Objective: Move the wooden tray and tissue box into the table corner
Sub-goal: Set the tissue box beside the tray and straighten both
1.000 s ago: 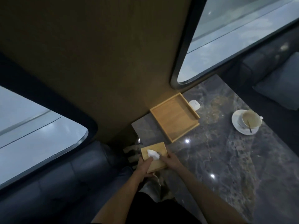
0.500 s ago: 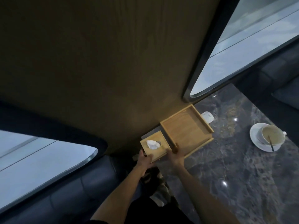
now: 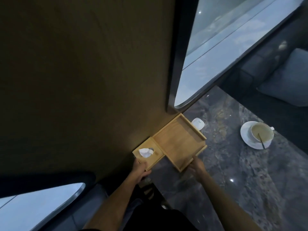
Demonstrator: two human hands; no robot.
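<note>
1. Wooden tissue box sits in the worktop corner, against the wall and touching the tray.
2. Left hand has its grip clenched on the box's near edge; a careless release could tip it off the edge.
3. Wooden tray lies against the wall.
4. Right hand presses released fingers on the tray's near rim; I judge that a hard push could knock the small white object.

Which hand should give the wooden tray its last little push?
Right, probably. The right hand already touches the wooden tray at its near edge, while the left hand grips the tissue box.
</note>
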